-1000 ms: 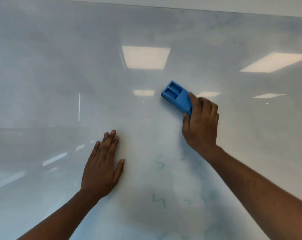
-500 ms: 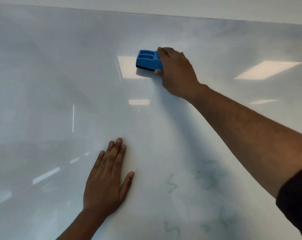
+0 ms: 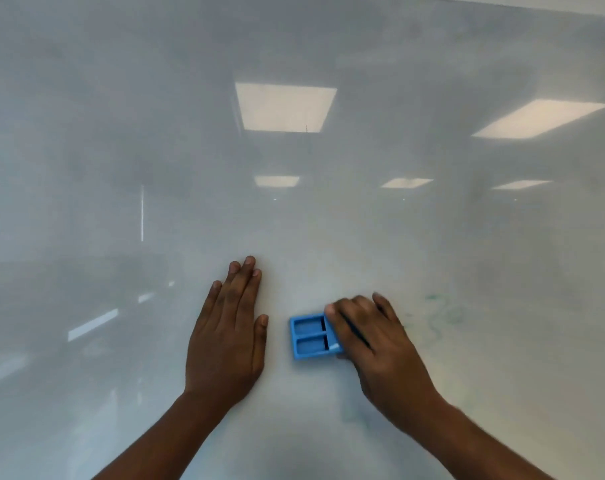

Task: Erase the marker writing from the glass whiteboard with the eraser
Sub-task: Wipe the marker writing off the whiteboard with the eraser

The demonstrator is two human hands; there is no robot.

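Observation:
The glass whiteboard (image 3: 328,220) fills the view, smeared grey and reflecting ceiling lights. My right hand (image 3: 377,344) grips a blue eraser (image 3: 309,337) and holds it against the glass low in the middle; the hand covers the eraser's right end. My left hand (image 3: 230,334) lies flat on the board just left of the eraser, fingers straight and pointing up, apart from it. Faint green marker traces (image 3: 439,313) show to the right of my right hand.
Bright reflections of ceiling light panels (image 3: 285,107) sit in the upper middle and upper right of the glass. A pale strip of wall (image 3: 571,3) borders the board's top edge at the upper right.
My right hand swept the eraser up to the top of the board, then back down to beside my left hand. The left hand stayed pressed flat on the glass.

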